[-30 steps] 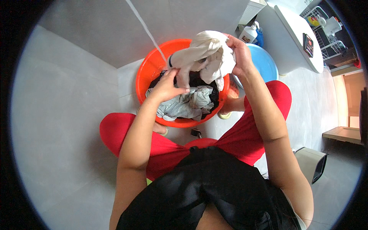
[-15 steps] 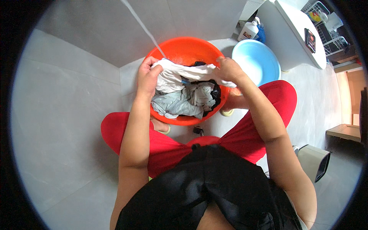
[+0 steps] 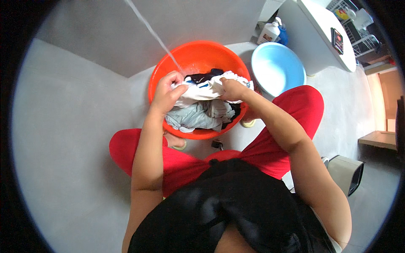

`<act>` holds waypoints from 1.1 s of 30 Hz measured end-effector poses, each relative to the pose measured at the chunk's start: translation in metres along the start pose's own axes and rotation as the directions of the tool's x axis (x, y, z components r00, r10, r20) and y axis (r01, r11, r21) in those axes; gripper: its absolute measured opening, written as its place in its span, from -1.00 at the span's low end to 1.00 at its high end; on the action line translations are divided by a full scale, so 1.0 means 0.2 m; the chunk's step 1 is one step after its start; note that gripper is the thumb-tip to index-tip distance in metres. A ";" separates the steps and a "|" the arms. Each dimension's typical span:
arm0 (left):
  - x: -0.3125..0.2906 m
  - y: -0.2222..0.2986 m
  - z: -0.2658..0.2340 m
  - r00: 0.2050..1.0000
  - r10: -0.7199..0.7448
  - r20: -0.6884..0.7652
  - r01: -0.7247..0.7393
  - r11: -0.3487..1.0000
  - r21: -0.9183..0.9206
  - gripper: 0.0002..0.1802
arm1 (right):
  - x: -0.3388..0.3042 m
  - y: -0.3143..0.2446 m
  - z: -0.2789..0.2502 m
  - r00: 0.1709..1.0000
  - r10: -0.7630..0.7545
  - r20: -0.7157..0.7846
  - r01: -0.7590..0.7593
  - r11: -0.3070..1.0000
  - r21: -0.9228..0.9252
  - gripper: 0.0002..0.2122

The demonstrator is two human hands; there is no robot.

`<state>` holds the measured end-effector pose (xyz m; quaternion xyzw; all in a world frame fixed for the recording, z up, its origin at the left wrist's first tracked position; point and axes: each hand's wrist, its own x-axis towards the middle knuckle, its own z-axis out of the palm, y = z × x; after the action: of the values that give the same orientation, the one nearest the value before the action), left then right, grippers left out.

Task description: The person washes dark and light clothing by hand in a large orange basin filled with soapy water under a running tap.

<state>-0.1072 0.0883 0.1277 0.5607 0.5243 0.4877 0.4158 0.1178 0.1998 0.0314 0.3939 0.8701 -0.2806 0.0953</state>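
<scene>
Between my hands a white garment (image 3: 201, 92) is stretched over an orange basin (image 3: 157, 84). My left hand (image 3: 169, 92) grips its left end, fingers closed on the cloth, close to where a stream of water (image 3: 157, 37) falls into the basin. My right hand (image 3: 233, 89) pinches the cloth farther right, with a bunched part of it spilling past the fingers toward the rim. Below, pale grey clothes (image 3: 192, 116) lie heaped in the basin, and a dark cloth (image 3: 203, 77) shows behind the white one. What kind of garment it is, I cannot tell.
A light blue basin (image 3: 278, 69) stands right of the orange one. Behind it are a white pump bottle (image 3: 269, 32) and a blue container (image 3: 282, 37). A phone (image 3: 337, 41) lies on a white top. My red-clad knees flank the orange basin; a bin (image 3: 344, 173) stands at the right.
My right hand has moved left and down, nearer my left hand, so the white garment hangs less spread. My left hand has dropped slightly, and more dark cloth shows behind.
</scene>
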 end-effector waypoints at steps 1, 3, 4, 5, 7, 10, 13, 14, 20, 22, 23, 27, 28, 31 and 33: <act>0.00 0.01 0.02 0.999 -0.047 -0.010 0.046 0.999 -0.026 -0.83 | -0.01 -0.01 -0.02 0.999 0.037 -0.021 -0.037 0.999 0.039 -0.53; -0.02 -0.03 0.02 0.996 -0.083 -0.043 0.082 0.997 -0.010 -0.77 | -0.02 -0.04 -0.09 0.999 0.038 -0.005 -0.038 0.996 0.085 -0.63; -0.02 -0.03 0.00 0.993 -0.111 -0.043 0.118 0.965 0.234 -0.68 | -0.04 -0.05 -0.11 0.998 0.053 -0.046 -0.046 0.990 0.137 -0.66; -0.03 -0.04 -0.01 0.989 -0.143 -0.034 0.146 0.923 0.356 -0.61 | -0.05 -0.05 -0.13 0.998 0.024 -0.064 -0.017 0.994 0.104 -0.66; -0.03 0.02 0.02 0.979 -0.197 -0.048 0.185 0.771 0.610 -0.33 | -0.07 -0.06 -0.16 0.995 0.007 -0.098 -0.003 0.999 0.040 -0.65; -0.06 0.06 0.03 0.969 -0.245 0.033 0.155 0.705 0.692 -0.12 | -0.09 -0.01 -0.19 0.922 -0.177 -0.346 0.147 0.983 -0.110 -0.66; -0.09 0.03 -0.02 0.950 -0.306 0.057 0.164 0.649 0.743 0.05 | -0.07 0.02 -0.26 0.915 0.057 -0.399 0.110 0.917 0.383 -0.67; -0.11 -0.01 -0.04 0.953 -0.298 0.058 0.145 0.615 0.775 0.05 | -0.08 0.02 -0.30 0.910 0.108 -0.400 0.140 0.828 0.543 -0.72; -0.06 -0.13 -0.18 0.919 -0.273 -0.285 0.391 0.732 0.558 -0.60 | -0.18 -0.01 -0.49 0.892 0.127 -0.434 0.264 0.634 0.727 -0.57; -0.08 -0.04 -0.14 0.900 -0.320 -0.295 0.373 0.916 0.145 -0.65 | -0.26 -0.03 -0.57 0.921 0.042 -0.388 0.253 0.694 0.674 -0.54; -0.08 -0.01 -0.14 0.899 -0.306 -0.312 0.332 0.943 0.033 -0.64 | -0.28 -0.02 -0.59 0.933 -0.004 -0.359 0.252 0.721 0.646 -0.52; -0.08 0.03 -0.19 0.945 -0.223 -0.241 0.131 0.929 -0.345 -0.58 | -0.27 0.05 -0.61 0.858 0.086 -0.506 0.408 0.482 0.775 -0.74; -0.08 0.06 -0.17 0.962 -0.199 -0.189 0.109 0.909 -0.402 -0.58 | -0.26 0.05 -0.62 0.793 0.072 -0.605 0.482 0.534 0.695 -0.80; -0.08 0.05 -0.15 0.968 -0.194 -0.158 0.101 0.881 -0.463 -0.56 | -0.26 0.00 -0.62 0.727 0.094 -0.680 0.540 0.534 0.651 -0.83; -0.08 0.07 -0.14 0.960 -0.228 -0.164 0.105 0.832 -0.545 -0.59 | -0.27 -0.02 -0.63 0.761 0.117 -0.638 0.556 0.391 0.734 -0.83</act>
<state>-0.1315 0.0695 0.1454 0.3173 0.4590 0.6349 0.5343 0.1579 0.2353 0.1575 0.3197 0.6082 -0.5700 -0.4506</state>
